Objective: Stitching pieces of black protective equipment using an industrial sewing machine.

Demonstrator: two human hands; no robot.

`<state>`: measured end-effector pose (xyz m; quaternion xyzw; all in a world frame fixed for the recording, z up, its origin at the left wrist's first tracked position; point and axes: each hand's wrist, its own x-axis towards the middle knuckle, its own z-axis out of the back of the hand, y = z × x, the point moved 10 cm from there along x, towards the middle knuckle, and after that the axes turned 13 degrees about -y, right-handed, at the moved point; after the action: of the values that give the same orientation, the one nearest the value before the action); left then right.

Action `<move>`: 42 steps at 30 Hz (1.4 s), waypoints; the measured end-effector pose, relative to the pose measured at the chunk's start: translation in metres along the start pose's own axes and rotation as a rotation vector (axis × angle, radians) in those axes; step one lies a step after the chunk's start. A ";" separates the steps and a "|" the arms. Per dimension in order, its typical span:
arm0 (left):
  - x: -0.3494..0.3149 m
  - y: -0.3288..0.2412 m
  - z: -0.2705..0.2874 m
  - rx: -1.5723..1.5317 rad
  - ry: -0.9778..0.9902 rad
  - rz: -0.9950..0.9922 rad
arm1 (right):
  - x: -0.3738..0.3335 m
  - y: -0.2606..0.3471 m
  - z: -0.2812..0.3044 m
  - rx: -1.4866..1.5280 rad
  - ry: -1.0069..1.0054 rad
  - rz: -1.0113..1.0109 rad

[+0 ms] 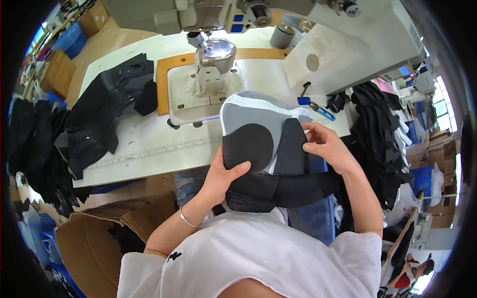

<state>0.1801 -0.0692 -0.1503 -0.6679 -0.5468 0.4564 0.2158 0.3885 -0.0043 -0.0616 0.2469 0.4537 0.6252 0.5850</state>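
In front of my chest, both hands hold up a sewn fabric piece (248,111) of grey cloth with white edging and black panels. My left hand (218,176) grips its left edge, thumb lying on a rounded black panel (248,146). On the other side my right hand (328,146) pinches the edge of a narrow black panel (292,149) between thumb and fingers. A black lower part (278,191) of the piece hangs below, toward my lap. Just beyond it stands the sewing machine's needle and presser-foot area (208,74).
Black cut fabric pieces (114,94) lie on the left of the white table (144,164). Blue thread snips (320,110) rest by the machine's arm (357,54). Black fabric (372,129) is heaped at the right. A cardboard box (89,248) stands lower left; a person (410,273) sits far right.
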 end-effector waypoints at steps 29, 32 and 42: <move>0.009 -0.055 -0.063 -0.256 -0.071 -0.256 | 0.056 0.174 -0.045 -0.244 -0.466 0.702; 0.022 -0.061 -0.036 -0.122 -0.172 -0.325 | 0.080 0.162 -0.048 0.189 -0.354 0.601; 0.042 -0.111 -0.003 0.052 -0.304 -0.437 | 0.130 0.151 -0.054 0.045 -0.419 0.372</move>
<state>0.1233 0.0043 -0.0773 -0.4522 -0.6923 0.5077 0.2416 0.2415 0.1192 0.0139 0.4626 0.2837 0.6469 0.5357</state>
